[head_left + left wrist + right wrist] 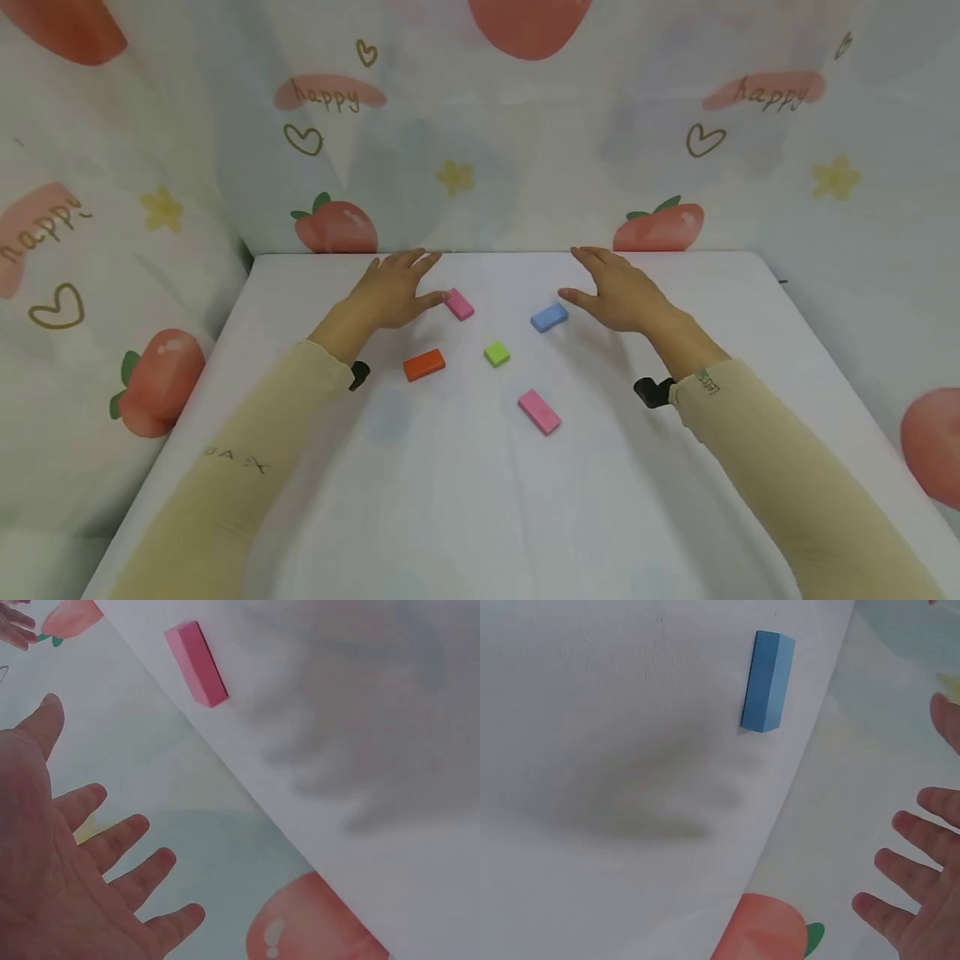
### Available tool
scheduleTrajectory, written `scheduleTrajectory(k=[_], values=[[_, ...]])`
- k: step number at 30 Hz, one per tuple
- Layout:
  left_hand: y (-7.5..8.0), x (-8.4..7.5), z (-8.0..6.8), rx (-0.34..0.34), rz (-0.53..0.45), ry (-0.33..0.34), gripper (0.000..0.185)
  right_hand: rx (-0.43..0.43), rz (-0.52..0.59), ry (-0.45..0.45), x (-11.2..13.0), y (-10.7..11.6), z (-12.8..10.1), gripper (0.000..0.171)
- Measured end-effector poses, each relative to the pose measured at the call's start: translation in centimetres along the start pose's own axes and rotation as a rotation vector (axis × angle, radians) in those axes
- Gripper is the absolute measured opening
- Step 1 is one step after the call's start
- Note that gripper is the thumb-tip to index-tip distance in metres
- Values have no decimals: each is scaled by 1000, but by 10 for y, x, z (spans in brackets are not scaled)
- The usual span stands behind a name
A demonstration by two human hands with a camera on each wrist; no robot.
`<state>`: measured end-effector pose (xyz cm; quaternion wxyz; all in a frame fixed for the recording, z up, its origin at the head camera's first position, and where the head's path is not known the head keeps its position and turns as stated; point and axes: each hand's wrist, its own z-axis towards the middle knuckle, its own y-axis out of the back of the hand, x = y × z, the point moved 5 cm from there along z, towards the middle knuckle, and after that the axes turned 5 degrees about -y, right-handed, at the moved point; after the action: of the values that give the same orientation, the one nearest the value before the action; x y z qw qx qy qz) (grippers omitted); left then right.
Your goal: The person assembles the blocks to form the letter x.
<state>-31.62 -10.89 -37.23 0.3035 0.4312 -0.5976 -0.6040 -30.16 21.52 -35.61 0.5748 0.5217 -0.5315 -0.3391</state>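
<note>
My left hand (390,293) is above the table (750,333), a little left of the centre of the head view. Its fingers are straight and spread, and it holds nothing. My thumb points to the right, and its tip is just beside the far pink block (458,304), but I cannot tell if it touches it. In the left wrist view the same block (196,663) lies in the upper left, on the white table, and my spread fingers (112,840) are in the lower left, apart from it.

My right hand (618,293) is a little right of the centre of the head view, also above the table. It is open too, with straight fingers, and grips nothing. Its thumb points left, near the blue block (549,317). In the right wrist view the blue block (767,681) lies near the top, and my fingertips (900,866) are at the right edge, well apart from it.

Between my two arms, lower in the head view, there are three other blocks on the table: an orange block (423,364), a green block (497,353) and the near pink block (539,411). They do not touch each other. Behind the table hangs a curtain (525,150) with strawberries and hearts.
</note>
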Motion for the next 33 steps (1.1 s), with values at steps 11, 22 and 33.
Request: scheduleTrajectory(k=[11, 22, 33], values=[[-8, -20, -6, -23, -45, -72, 73, -21, 42, 33, 5, -8, -18, 84], [-15, -32, -5, -18, -52, -80, 74, -23, 50, 46, 8, -15, -22, 83], [-22, -36, -1, -11, -97, -54, 73, -40, 77, 54, 18, -16, -26, 80]])
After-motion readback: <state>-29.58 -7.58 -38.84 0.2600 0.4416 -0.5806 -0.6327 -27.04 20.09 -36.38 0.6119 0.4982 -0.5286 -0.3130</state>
